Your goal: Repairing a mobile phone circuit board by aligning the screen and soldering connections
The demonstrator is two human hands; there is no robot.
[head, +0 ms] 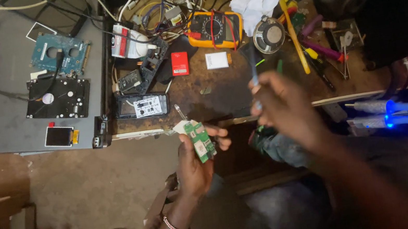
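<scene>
Green circuit board (200, 141) in left hand (195, 165), apparently pinched.

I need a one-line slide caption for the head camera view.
Left hand holds a small green circuit board; right hand grips a thin tool above a cluttered repair bench.

Bare arms, beaded bracelet (176, 227) on left wrist

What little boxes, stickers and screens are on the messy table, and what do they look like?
Red box: small flat rectangle, table middle.
White box: small square, right of the red one.
Small screen: dark rectangle, orange edge, on grey case.
White sticker: on black phone, front edge.
</scene>
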